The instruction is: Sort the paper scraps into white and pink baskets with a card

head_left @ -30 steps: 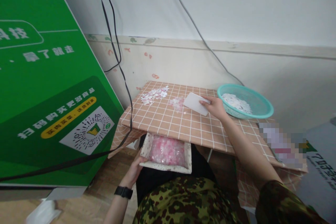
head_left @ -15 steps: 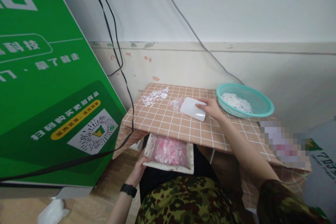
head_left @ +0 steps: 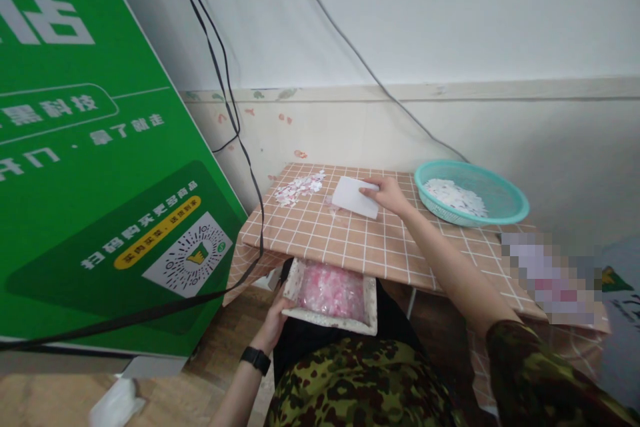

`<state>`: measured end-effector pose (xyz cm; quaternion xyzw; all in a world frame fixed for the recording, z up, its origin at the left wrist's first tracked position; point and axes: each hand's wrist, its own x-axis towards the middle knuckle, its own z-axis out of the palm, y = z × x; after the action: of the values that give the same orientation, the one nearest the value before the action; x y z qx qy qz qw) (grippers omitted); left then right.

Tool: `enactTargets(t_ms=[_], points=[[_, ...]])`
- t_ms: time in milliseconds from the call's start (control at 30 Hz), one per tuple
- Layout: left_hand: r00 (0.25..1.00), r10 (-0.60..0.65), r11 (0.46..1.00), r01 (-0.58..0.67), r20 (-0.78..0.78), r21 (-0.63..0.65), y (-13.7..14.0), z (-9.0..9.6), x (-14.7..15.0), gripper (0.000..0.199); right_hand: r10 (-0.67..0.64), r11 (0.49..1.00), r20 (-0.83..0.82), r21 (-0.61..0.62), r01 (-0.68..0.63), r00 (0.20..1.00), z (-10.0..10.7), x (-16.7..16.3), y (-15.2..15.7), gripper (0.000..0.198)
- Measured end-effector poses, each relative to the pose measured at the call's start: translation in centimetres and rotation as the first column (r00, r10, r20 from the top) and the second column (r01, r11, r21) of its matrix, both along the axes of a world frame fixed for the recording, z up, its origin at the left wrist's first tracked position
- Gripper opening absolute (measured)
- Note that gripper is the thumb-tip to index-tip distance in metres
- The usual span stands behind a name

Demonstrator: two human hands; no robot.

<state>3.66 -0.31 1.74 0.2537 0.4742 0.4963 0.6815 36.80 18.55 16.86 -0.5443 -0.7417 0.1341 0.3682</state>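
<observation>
My right hand [head_left: 386, 195] pinches the edge of a flat white card [head_left: 356, 196] above the checked tablecloth. Partly beneath the card lie some clear and pinkish small pieces [head_left: 336, 207], too small to make out. My left hand [head_left: 275, 317] grips the left side of a white foam box [head_left: 371, 307] on my lap. Inside the box are many small pink packets in clear plastic [head_left: 331, 290]. To the left of the card, a pile of small white and pink pieces [head_left: 300, 188] is spread on the cloth.
A teal mesh basket [head_left: 523, 210] with white pieces stands at the table's back right. A blurred item [head_left: 550, 277] lies at the right edge. On the left is a green sign panel [head_left: 125, 213], with a black strap [head_left: 253, 180] hanging before it.
My right hand has shifted the white card slightly left, and it now covers more of the clear pinkish pieces. My left hand keeps its hold on the box. The view has tilted slightly.
</observation>
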Motion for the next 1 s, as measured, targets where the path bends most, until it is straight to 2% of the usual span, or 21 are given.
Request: enactTargets(t_ms=[167,300,467,633,733,833,1000], points=[[1.0,0.001,0.999,-0.001,-0.011,0.033,0.2,-0.6,0.0,0.042,0.151,0.987,0.044,-0.062,-0.148,0.988,0.0,-1.7,1.1,0.033],[1.0,-0.017,0.999,0.017,-0.004,0.047,0.3,-1.9,-0.4,0.037,0.235,0.961,0.014,-0.156,-0.23,0.972,0.4,-0.1,0.8,0.03],[1.0,-0.027,0.999,0.027,0.009,0.02,0.4,-2.4,-0.4,0.033,0.163,0.98,0.027,-0.124,-0.158,0.986,0.6,2.2,0.3,0.031],[0.999,-0.046,0.999,0.046,0.016,0.008,0.4,-1.9,0.0,0.031,0.073,0.991,0.061,-0.115,-0.066,0.995,0.0,1.1,0.4,0.032],[1.0,-0.02,1.0,0.02,0.01,0.002,0.4,-1.3,0.4,0.038,0.115,0.983,0.01,-0.146,-0.112,0.993,-0.4,0.4,0.5,0.032],[1.0,-0.01,1.0,0.01,0.004,-0.004,0.4,-0.9,0.9,0.048,0.181,0.962,-0.06,-0.196,-0.189,0.982,-0.3,1.3,0.6,0.032],[0.998,-0.05,0.998,0.05,0.032,0.027,0.4,-1.0,1.2,0.051,0.071,0.97,-0.121,-0.221,-0.097,0.99,0.0,4.2,0.7,0.039]])
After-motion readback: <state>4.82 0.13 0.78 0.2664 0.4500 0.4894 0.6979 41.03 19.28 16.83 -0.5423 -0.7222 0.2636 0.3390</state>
